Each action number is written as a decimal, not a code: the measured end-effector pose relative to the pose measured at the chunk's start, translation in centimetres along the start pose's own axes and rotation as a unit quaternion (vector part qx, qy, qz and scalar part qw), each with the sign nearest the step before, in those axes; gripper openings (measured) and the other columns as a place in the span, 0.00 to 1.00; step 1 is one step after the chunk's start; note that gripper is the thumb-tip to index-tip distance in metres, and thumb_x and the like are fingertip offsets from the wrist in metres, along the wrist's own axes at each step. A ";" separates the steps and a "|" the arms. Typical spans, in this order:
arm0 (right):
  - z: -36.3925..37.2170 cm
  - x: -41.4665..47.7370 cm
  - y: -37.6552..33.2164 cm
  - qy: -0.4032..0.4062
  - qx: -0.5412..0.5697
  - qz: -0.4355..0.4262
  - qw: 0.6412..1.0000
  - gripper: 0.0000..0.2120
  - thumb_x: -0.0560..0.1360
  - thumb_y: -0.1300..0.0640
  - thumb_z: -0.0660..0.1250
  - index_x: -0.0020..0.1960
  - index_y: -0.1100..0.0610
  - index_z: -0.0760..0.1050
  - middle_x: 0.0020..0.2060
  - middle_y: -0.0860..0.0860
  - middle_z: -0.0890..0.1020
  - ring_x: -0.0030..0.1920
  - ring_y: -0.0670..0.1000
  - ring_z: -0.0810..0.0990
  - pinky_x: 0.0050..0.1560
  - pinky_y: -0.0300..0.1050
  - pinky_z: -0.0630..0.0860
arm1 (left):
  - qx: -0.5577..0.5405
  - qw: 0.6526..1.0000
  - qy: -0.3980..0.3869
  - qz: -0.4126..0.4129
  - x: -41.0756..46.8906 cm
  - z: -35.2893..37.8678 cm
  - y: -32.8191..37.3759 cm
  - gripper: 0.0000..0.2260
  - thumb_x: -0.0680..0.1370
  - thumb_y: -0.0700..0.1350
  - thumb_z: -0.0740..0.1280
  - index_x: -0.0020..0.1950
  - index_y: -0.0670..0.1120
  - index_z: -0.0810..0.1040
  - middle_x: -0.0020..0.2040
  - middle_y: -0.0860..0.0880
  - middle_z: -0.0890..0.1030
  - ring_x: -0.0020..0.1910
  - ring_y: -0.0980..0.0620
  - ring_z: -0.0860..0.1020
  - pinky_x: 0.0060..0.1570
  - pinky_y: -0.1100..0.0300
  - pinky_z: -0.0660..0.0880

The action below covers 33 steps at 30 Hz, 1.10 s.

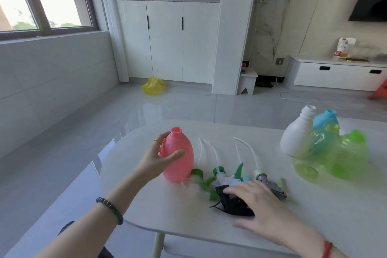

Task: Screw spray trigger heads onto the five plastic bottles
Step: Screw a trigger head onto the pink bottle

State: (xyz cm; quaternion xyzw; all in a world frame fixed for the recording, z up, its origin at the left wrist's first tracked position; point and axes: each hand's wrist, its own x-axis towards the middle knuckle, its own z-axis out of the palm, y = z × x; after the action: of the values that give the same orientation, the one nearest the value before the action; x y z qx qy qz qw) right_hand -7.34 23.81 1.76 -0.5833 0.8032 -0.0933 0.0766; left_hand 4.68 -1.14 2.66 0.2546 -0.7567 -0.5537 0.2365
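Note:
A pink bottle (180, 156) with an open neck stands upright on the white table (188, 220), and my left hand (156, 159) is wrapped around its left side. Several spray trigger heads (219, 176) with long white dip tubes lie in a heap just right of it. My right hand (257, 201) rests palm down on a black trigger head (227, 205), fingers spread over it. At the far right, a white bottle (297, 132) stands upright beside a blue bottle (325, 120) and two clear green bottles (335, 157).
The table's rounded front-left edge lies close to my left forearm. A grey metal-tipped trigger head (272, 186) lies past my right hand. On the floor beyond sit a yellow bag (152, 86), white cabinets (167, 40) and a low drawer unit (339, 73).

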 end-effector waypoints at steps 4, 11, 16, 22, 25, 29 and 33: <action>1.5 0.2 0.3 0.012 -0.049 -0.013 0.999 0.29 0.71 0.46 0.61 0.69 0.38 0.54 0.63 0.39 0.69 0.67 0.39 0.60 0.70 0.40 0.31 | -0.005 1.000 -0.002 0.000 -0.1 0.1 -0.1 0.22 0.68 0.52 0.72 0.51 0.71 0.63 0.51 0.65 0.70 0.50 0.60 0.73 0.45 0.60 0.73; -1.6 0.5 -0.4 0.119 0.102 -0.073 0.985 0.18 0.71 0.48 0.60 0.59 0.35 0.65 0.49 0.32 0.72 0.52 0.32 0.69 0.61 0.29 0.61 | -0.014 1.000 -0.010 0.009 -0.1 0.0 -0.1 0.21 0.68 0.54 0.71 0.50 0.73 0.64 0.52 0.64 0.71 0.51 0.63 0.72 0.45 0.60 0.74; -10.3 3.4 -3.3 0.304 0.340 -0.057 0.888 0.08 0.74 0.51 0.63 0.50 0.40 0.75 0.34 0.40 0.80 0.34 0.40 0.76 0.35 0.26 0.69 | -0.024 1.000 -0.005 0.013 0.1 0.3 -0.5 0.22 0.68 0.53 0.72 0.51 0.72 0.64 0.52 0.63 0.71 0.51 0.63 0.72 0.47 0.58 0.74; -16.7 8.7 -6.7 0.311 0.449 -0.052 0.836 0.18 0.75 0.47 0.60 0.40 0.61 0.78 0.29 0.56 0.79 0.23 0.49 0.75 0.28 0.39 0.76 | -0.037 0.999 -0.010 0.018 -0.1 0.4 -0.6 0.21 0.69 0.52 0.71 0.50 0.73 0.64 0.52 0.63 0.71 0.52 0.61 0.73 0.46 0.60 0.74; -16.6 10.4 -7.7 0.287 0.462 -0.052 0.838 0.17 0.75 0.49 0.62 0.42 0.62 0.78 0.30 0.57 0.79 0.21 0.49 0.74 0.27 0.40 0.76 | -0.041 0.999 -0.007 0.023 -0.1 0.5 -0.6 0.21 0.69 0.52 0.71 0.50 0.72 0.65 0.53 0.61 0.72 0.52 0.60 0.74 0.48 0.58 0.75; -15.9 11.7 -8.4 0.291 0.440 -0.059 0.847 0.16 0.76 0.50 0.61 0.42 0.64 0.78 0.29 0.57 0.78 0.20 0.48 0.73 0.24 0.39 0.75 | -0.038 0.999 -0.009 0.017 -0.1 0.4 -0.7 0.22 0.68 0.54 0.71 0.52 0.72 0.64 0.54 0.59 0.72 0.54 0.57 0.74 0.48 0.58 0.75; -17.1 12.3 -8.3 0.355 0.443 -0.059 0.821 0.17 0.76 0.50 0.62 0.37 0.62 0.76 0.28 0.58 0.78 0.19 0.48 0.72 0.22 0.39 0.73 | -0.034 0.999 -0.005 0.028 0.0 0.6 -0.8 0.23 0.65 0.57 0.71 0.54 0.70 0.65 0.57 0.55 0.74 0.56 0.55 0.74 0.53 0.54 0.76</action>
State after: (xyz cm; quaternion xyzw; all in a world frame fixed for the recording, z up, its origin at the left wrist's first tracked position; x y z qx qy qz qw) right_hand -7.38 10.65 20.20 -0.4596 0.6110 -0.6437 0.0309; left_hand 4.44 -0.94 1.71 0.2225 -0.7456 -0.5735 0.2563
